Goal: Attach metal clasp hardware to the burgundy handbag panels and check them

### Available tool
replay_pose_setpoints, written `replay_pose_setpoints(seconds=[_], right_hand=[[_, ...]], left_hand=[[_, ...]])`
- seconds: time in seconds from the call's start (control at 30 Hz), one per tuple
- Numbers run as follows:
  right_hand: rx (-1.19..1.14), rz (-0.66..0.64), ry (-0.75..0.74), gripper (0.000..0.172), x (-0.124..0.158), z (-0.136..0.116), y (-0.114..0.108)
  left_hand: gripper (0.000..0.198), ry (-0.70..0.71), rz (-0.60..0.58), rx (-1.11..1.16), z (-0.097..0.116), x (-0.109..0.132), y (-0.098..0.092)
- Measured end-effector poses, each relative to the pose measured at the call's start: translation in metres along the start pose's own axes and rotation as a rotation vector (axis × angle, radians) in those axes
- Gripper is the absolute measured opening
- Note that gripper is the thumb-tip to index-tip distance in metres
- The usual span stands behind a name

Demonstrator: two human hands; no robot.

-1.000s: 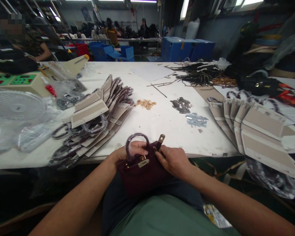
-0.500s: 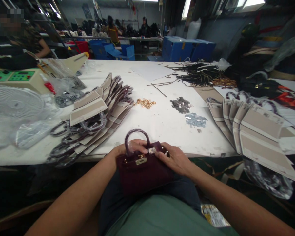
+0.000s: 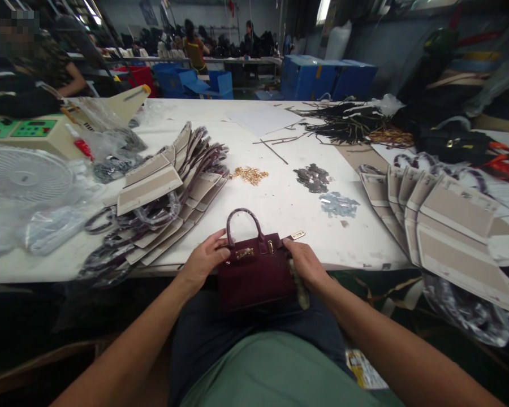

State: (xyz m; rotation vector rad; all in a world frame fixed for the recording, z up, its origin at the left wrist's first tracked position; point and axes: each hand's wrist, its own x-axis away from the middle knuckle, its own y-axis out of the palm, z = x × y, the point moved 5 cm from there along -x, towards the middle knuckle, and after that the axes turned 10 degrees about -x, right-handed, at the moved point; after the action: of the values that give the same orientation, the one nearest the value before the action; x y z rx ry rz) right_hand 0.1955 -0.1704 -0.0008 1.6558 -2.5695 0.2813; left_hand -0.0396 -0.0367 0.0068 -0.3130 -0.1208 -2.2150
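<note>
A small burgundy handbag (image 3: pixel 257 280) stands upright on my lap at the table's front edge, its plastic-wrapped handle (image 3: pixel 242 211) raised. My left hand (image 3: pixel 206 257) grips the bag's upper left corner, thumb in front and fingers behind. At the upper right side, my right hand (image 3: pixel 307 264) is closed on a short burgundy strap (image 3: pixel 285 242) beside the bag. A slotted gold plate (image 3: pixel 297 234) sticks out past that hand's fingertips. Gold fittings, among them a turn-lock (image 3: pixel 245 254), show on the bag's front.
Stacked unfinished bag panels (image 3: pixel 150 192) lie on the left, and more panels (image 3: pixel 453 226) overhang the table edge on the right. Gold hardware (image 3: pixel 249 175), dark pieces (image 3: pixel 313 178) and grey-blue pieces (image 3: pixel 339 204) lie in piles. A plastic-covered fan (image 3: pixel 25 172) is far left.
My hands have moved apart from the bag's top middle to its two sides. The bag has turned more upright, and the strap with its gold plate now points out to the right.
</note>
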Motion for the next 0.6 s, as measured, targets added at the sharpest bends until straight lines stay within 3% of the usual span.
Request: replay_pose_setpoints(seconds=[0.07,0.17,0.27,0.6], right_hand=[[-0.003,0.007,0.008,0.051,-0.003,0.003,0.0],[0.01,0.006,0.012,0.052,-0.007,0.006,0.0],[0.011,0.01,0.019,0.053,-0.009,0.009,0.001],[0.089,-0.045,0.086,0.065,-0.001,0.018,0.004]], left_hand=[[0.103,0.113,0.139,-0.281,0.005,0.011,0.001],[0.07,0.181,0.271,-0.443,0.007,0.015,0.004],[0.049,0.196,0.212,-0.366,0.002,0.01,0.007],[0.047,0.153,0.194,-0.205,-0.008,0.004,-0.001]])
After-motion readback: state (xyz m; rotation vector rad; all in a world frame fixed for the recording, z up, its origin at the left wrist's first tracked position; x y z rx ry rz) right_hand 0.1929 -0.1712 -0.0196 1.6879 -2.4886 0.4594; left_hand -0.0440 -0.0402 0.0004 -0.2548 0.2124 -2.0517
